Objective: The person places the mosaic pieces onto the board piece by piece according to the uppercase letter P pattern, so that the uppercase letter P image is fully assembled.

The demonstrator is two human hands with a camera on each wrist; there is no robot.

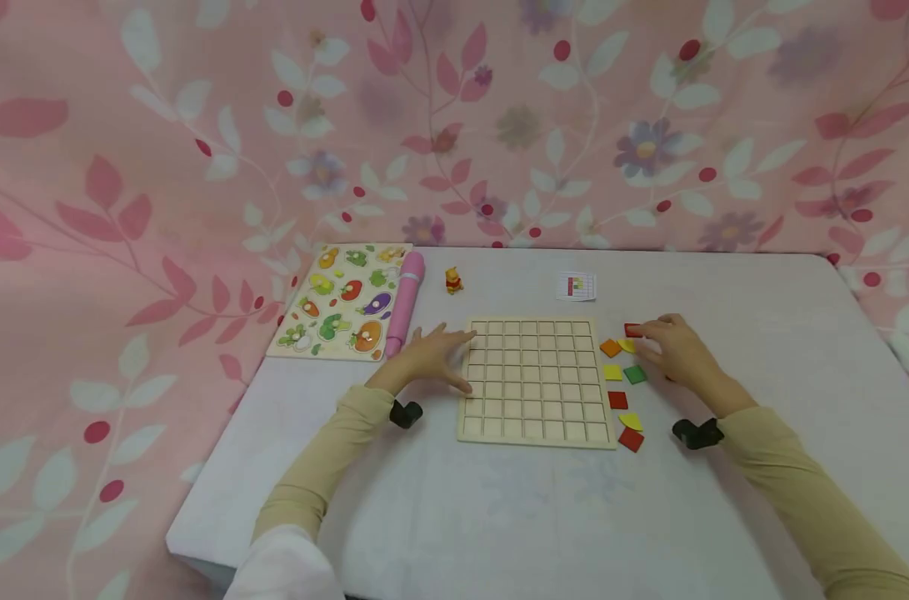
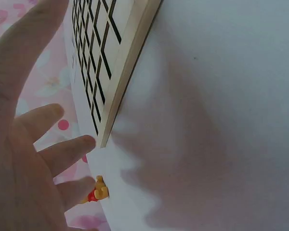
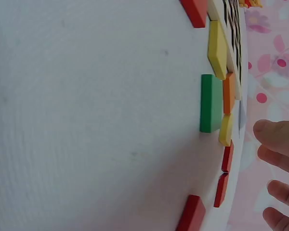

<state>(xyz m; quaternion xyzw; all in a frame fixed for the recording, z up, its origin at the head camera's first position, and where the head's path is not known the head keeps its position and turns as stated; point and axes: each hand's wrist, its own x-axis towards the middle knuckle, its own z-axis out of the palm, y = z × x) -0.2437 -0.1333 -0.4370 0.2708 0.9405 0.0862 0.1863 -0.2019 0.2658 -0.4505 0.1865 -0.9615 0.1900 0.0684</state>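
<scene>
On the white worktop [image 1: 454, 517] the wooden grid board [image 1: 535, 380] sits near the middle, every cell unfilled, so all the placing seems yet to do. The left hand [image 1: 430, 360] rests flat-fingered at its left edge, holding nothing. The right hand [image 1: 675, 350], fingers relaxed, touches the coloured tiles [image 1: 623, 375] scattered beside the board's right edge.
</scene>
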